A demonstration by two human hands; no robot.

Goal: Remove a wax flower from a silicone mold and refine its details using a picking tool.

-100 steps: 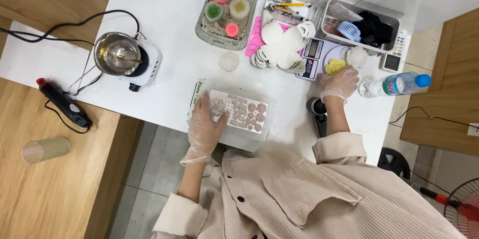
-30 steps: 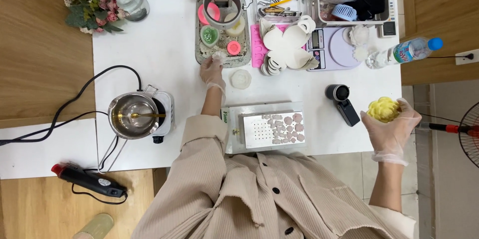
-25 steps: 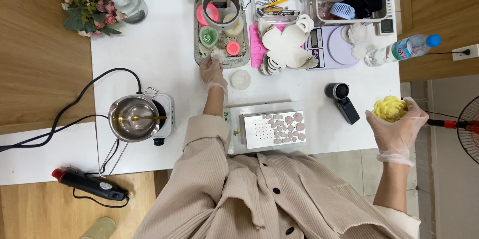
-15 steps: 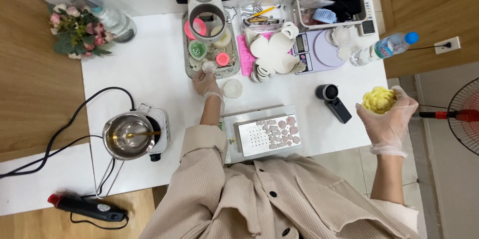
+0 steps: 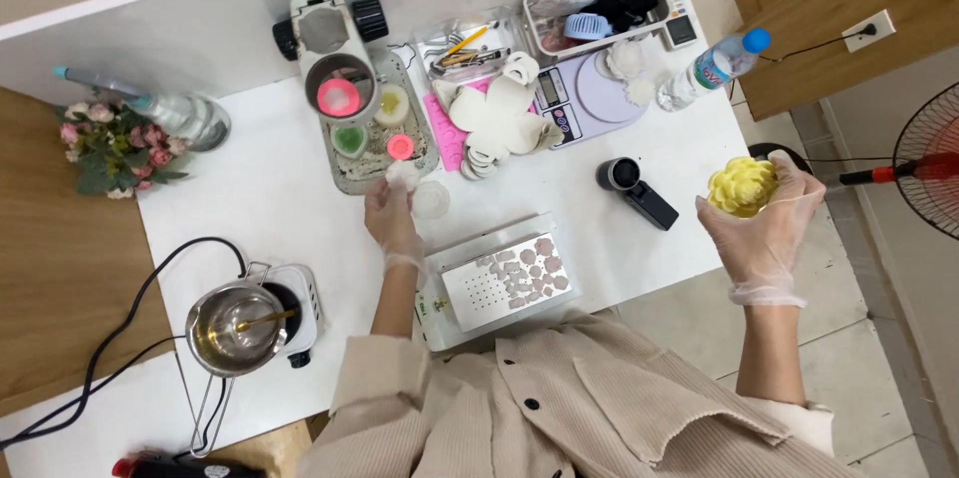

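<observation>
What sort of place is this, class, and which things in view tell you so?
Probably a small home craft bench for moulding wax or soap. A metal melting pot sits on a little hotplate, a digital scale stands near coloured moulds on a tray, and the gloved right hand holds a yellow moulded flower.

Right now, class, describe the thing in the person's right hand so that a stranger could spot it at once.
Start at the white table and look past its right edge, over the tiled floor. There the gloved right hand holds up a yellow flower. It is the only yellow, petalled piece; the similar pieces by the scale are white.
</observation>
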